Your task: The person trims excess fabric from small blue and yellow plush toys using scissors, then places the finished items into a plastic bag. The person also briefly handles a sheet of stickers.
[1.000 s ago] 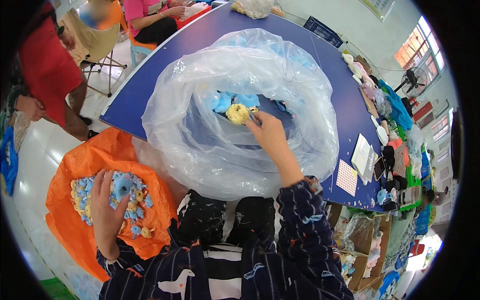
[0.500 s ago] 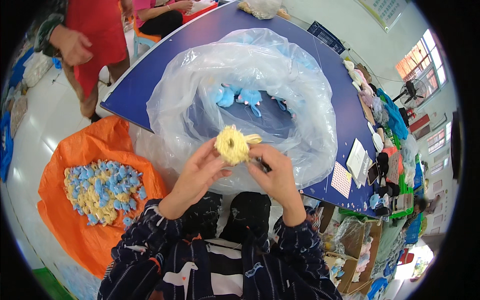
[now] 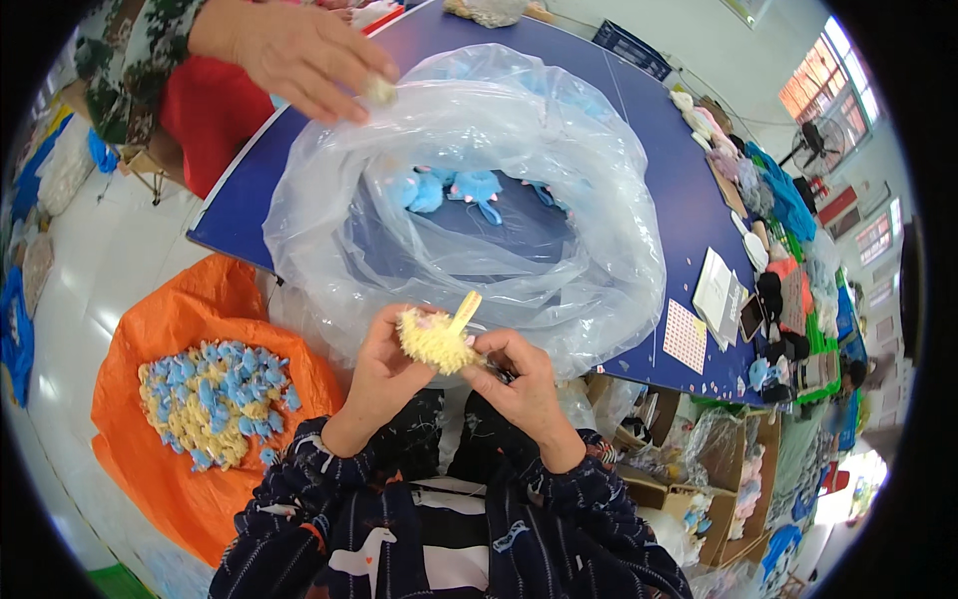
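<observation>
Between my two hands, in front of the plastic bag, is a small fluffy yellow plush piece (image 3: 431,341) with a pale yellow ribbon loop (image 3: 465,312) standing up from it. My left hand (image 3: 377,377) is closed round its left side. Fingers of my right hand (image 3: 521,384) pinch its right edge; a small dark thing shows beneath those fingers, too hidden to name. Beyond my hands a big clear plastic bag (image 3: 329,190) lies wide on the blue table (image 3: 689,190). Inside it are several blue plush pieces (image 3: 476,187), some with loops.
At the left an orange sack (image 3: 120,419) holds many small blue and yellow plush pieces. A co-worker's hand (image 3: 299,62) reaches over the bag's far left edge with a small pale thing. A sticker sheet (image 3: 686,337), a notebook (image 3: 717,299) and a phone (image 3: 751,317) lie at right.
My hands have come lower and nearer with the yellow plush piece, which has turned so its loop points up. The co-worker's hand has moved right, over the bag.
</observation>
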Available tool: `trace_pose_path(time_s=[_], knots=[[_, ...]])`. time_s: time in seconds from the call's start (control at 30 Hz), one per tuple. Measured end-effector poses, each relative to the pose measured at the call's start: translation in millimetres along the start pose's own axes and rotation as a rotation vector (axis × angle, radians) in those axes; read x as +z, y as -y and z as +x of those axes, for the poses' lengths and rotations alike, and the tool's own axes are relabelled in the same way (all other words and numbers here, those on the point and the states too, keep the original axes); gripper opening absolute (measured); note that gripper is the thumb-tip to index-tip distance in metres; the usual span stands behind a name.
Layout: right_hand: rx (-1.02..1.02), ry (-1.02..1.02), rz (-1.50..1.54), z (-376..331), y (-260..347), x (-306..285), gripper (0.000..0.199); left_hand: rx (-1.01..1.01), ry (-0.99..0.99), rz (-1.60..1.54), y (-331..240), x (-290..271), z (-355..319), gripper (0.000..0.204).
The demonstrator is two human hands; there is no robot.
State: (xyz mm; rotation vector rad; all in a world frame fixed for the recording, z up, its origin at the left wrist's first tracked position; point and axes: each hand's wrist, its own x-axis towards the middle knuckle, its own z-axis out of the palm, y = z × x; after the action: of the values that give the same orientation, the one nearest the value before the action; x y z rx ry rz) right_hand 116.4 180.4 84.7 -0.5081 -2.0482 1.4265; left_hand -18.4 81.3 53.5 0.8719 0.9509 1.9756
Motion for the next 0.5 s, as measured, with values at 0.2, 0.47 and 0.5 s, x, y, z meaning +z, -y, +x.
trace_pose_path(time_s=[0.2, 0.47, 0.5], knots=[[-0.074, -0.034, -0.117, -3.0, 5.1, 3.7, 0.034, -0.071, 0.183, -0.053, -11.0, -6.7, -3.8, 0.044], [-0.041, -0.139, -0.183, -12.4, -2.1, 8.5, 0.026, -0.012, 0.053, 0.113, -12.6, 7.5, -3.9, 0.023], [-0.039, -0.143, -0.220, -12.7, 2.0, 9.2, 0.024, 0.029, 0.034, 0.156, -10.9, 8.0, -6.2, 0.023]])
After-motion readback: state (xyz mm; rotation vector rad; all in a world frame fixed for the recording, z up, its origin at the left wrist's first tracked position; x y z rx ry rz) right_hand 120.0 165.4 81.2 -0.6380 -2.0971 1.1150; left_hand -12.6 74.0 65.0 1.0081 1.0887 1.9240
